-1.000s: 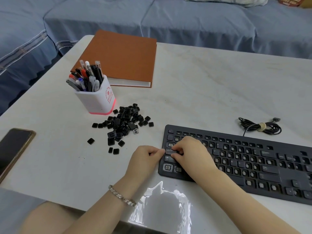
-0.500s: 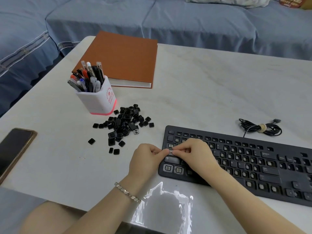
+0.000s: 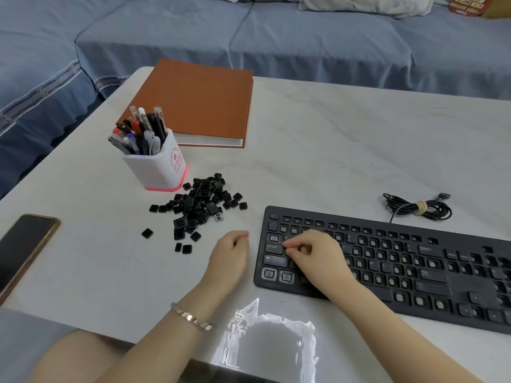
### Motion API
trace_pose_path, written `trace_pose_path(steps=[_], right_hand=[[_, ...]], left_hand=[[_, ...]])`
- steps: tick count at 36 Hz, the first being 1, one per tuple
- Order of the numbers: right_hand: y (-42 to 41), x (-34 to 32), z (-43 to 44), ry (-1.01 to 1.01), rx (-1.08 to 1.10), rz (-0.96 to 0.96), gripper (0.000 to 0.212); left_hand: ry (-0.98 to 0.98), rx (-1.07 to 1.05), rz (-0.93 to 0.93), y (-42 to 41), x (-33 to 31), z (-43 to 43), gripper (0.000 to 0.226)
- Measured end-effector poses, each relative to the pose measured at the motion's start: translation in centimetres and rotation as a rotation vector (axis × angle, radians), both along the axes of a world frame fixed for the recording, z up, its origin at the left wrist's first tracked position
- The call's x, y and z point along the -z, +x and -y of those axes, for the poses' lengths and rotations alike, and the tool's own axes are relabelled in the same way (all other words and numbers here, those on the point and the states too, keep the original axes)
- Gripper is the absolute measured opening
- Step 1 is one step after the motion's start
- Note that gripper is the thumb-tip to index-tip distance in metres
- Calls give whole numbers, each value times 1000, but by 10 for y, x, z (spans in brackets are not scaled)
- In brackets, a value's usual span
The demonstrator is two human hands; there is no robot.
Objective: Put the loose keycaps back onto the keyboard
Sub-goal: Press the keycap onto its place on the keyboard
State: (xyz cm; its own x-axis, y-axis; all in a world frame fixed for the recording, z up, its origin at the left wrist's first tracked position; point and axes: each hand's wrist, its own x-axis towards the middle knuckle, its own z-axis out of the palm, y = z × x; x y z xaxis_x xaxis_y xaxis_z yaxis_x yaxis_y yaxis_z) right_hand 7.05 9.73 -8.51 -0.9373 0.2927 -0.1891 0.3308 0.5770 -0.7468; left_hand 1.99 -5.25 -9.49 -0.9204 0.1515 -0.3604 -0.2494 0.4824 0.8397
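Head view: the right hand [image 3: 315,255] rests on the left end of the keyboard [image 3: 387,261], fingers curled narrow with thumb and forefinger pinched; whether a keycap sits between them cannot be told. The left hand [image 3: 231,255] lies on the desk [image 3: 318,150] just left of the keyboard, loosely curled and apparently empty. The pile of loose keycaps [image 3: 200,205] lies ahead and to the left of the left hand, near it; the left hand is the nearer one for the next pick.

Right hand [image 3: 315,252] rests curled on the keyboard [image 3: 414,272]; left hand [image 3: 231,254] sits beside loose keycaps [image 3: 199,207].
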Motion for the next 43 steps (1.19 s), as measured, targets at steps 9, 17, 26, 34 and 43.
trace_pose_path(steps=[9,17,26,34,43], right_hand=[[28,-9,-7,-250,112,-37,30],[33,-38,-3,-514,157,-44,22],[38,-62,2,-636,130,-188,26],[39,-64,2,-525,-35,-324,33],[42,-54,-1,-267,-138,-391,25]], left_hand=[[540,-74,59,19,-27,22,31],[739,-88,94,30,-57,15,16],[701,28,4,35,-69,8,20],[558,119,-157,35,-69,4,30],[517,155,-187,37,-62,-2,36]])
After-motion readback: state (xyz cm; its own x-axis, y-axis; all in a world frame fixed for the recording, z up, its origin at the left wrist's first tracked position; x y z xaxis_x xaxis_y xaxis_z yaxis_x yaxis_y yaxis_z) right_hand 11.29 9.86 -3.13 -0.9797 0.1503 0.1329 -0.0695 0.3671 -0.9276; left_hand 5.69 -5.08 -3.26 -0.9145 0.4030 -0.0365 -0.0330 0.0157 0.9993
